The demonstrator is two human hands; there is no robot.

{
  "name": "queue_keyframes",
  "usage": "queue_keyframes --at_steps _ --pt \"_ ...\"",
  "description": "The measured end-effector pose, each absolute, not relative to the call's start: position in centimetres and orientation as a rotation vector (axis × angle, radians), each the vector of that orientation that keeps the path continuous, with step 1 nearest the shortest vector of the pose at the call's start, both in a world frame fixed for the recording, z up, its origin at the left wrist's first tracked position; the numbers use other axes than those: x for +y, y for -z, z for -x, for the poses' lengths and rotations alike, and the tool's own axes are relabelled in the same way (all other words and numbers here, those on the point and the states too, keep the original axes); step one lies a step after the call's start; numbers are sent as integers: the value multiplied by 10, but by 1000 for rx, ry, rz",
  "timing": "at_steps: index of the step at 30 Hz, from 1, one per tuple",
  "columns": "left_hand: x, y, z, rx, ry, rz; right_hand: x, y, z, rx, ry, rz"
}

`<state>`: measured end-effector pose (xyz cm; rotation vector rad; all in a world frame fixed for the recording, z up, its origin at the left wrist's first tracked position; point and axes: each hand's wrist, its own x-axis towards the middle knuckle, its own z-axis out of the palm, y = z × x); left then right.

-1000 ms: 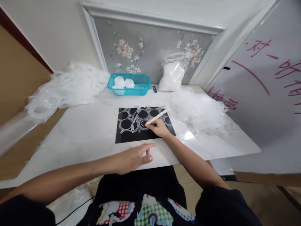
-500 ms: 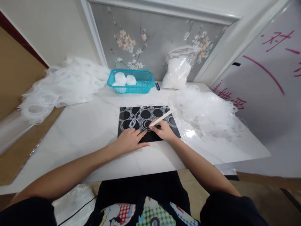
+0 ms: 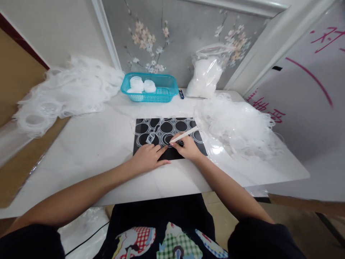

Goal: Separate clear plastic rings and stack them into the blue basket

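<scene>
- Black mat (image 3: 172, 154) lies flat on the white table (image 3: 102, 151), near the front edge; a clear plastic sheet (image 3: 161, 128) with round cut-outs covers the far part of the mat.
- Right hand (image 3: 187, 148) rests on the mat's near right part; its fingers are clamped on a pale stick (image 3: 185, 133); the stick tilts up and away to the right, its tip down on the sheet near the mat's middle.
- Left hand (image 3: 147, 159) lies at the mat's near edge, left of the right hand and almost touching it; its fingers are spread flat, the forefinger reaching onto the mat towards the stick's tip; a small loose scrap of plastic (image 3: 150, 137) sits just beyond its knuckles, and I cannot tell whether a finger touches it.
- Right of the mat, just beside it, a heap of white rings (image 3: 237, 126); a second heap (image 3: 64, 93) lies well to the mat's left, at the table's far left corner.
- Beyond the mat stands a blue basket (image 3: 164, 94) with white lids (image 3: 141, 85) in it; right of the basket, a filled clear bag (image 3: 203, 73) leans on the wall.
</scene>
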<state>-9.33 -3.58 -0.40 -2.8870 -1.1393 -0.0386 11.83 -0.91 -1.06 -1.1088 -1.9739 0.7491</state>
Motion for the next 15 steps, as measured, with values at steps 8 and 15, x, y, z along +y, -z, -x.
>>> queue_keyframes --at_steps 8,15 --pt "-34 2 92 -1174 61 2935 -18 10 -117 -2130 -606 1168" --pt "-33 -10 89 -1242 33 3050 -31 10 -109 -2309 -160 1233"
